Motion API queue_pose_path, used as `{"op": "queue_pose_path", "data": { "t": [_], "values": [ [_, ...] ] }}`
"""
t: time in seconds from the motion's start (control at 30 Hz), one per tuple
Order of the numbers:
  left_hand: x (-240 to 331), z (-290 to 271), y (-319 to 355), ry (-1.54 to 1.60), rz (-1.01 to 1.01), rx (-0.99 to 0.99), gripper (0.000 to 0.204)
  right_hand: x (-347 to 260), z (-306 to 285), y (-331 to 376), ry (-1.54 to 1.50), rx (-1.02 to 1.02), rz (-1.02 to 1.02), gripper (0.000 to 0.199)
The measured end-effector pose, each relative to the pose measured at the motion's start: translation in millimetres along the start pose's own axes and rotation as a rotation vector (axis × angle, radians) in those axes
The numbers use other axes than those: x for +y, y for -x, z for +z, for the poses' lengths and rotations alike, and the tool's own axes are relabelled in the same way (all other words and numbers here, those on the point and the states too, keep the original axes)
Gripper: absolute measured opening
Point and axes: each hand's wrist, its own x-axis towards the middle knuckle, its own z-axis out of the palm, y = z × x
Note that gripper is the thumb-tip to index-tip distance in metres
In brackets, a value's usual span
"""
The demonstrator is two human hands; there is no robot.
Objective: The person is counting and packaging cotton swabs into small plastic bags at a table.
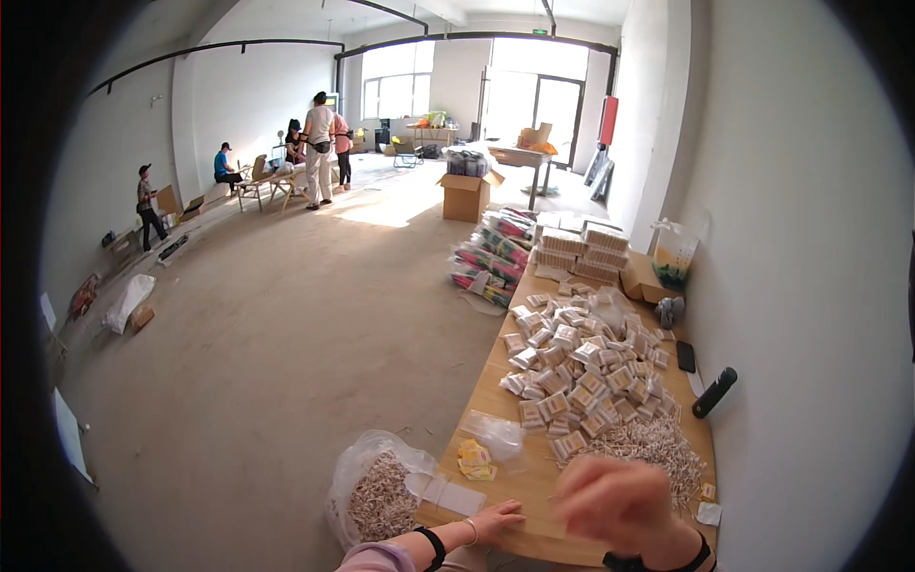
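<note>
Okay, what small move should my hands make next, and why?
If your right hand is empty (blur hides its grip), perhaps pinch a few loose swabs: their heap lies just beyond it, while your left hand rests on the table.

**Mostly clear plastic, wood, cardboard**

Smooth pale wood across the tabletop (538,534). Glossy clear film around the white packets (589,352). Same film, crinkled, on the flat bag (498,434) and swab bag (381,439). Rough, matt heap of loose swabs (658,443), stick material too small to tell. Shiny wrap on the yellow sachets (474,458). Matt cardboard for the brown box (465,202). Smooth translucent plastic for the tub (673,257). Matt black on the cylinder (715,393). Soft lilac cloth at the sleeve (378,557). Dull concrete look on the floor (286,334). Smooth matt paint on the wall (801,286).
</note>
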Motion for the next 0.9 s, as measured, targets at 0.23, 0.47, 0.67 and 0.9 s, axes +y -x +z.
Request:
{"op": "queue_pose_path", "data": {
  "t": [0.23,0.47,0.67,0.9],
  "values": [
    [3.2,-2.6,-12.7,0.031,0.022,0.018,0.084,-23.5,38.1,-19.8,-0.575,-0.367,-0.425,0.017],
    [4.1,-7.2,-10.0,0.010,0.021,0.016,0.085,-25.3,40.4,-17.3,-0.633,-0.448,-0.354,0.015],
    [-1.7,-0.6,-15.8,0.003,0.063,-0.003,0.083,-16.9,45.0,-12.9,-0.724,-0.420,-0.393,0.014],
    [-38.6,60.3,-29.6,1.173,-0.090,0.170,0.054,-17.2,51.5,-10.5,-0.744,-0.358,-0.391,0.013]
  ]
}}
